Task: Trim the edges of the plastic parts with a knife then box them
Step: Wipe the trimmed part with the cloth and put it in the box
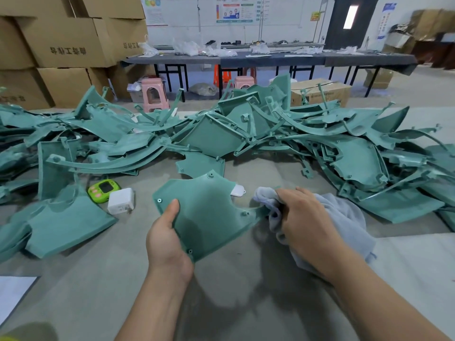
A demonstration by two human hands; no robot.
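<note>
My left hand (167, 239) grips a flat teal plastic panel (204, 212) by its lower left edge, thumb on top, holding it just above the grey table (123, 279). My right hand (305, 222) grips a bunched grey cloth (344, 217) against the panel's right tip. A large heap of teal plastic parts (246, 134) lies across the table behind. No knife is visible.
A green timer (104, 190) and a white charger (121, 201) lie left of the panel. More teal panels (66, 225) are stacked at the left. Cardboard boxes (61, 45) stand at the back left, another box (320, 92) behind the heap, pink stools (154, 94) beyond.
</note>
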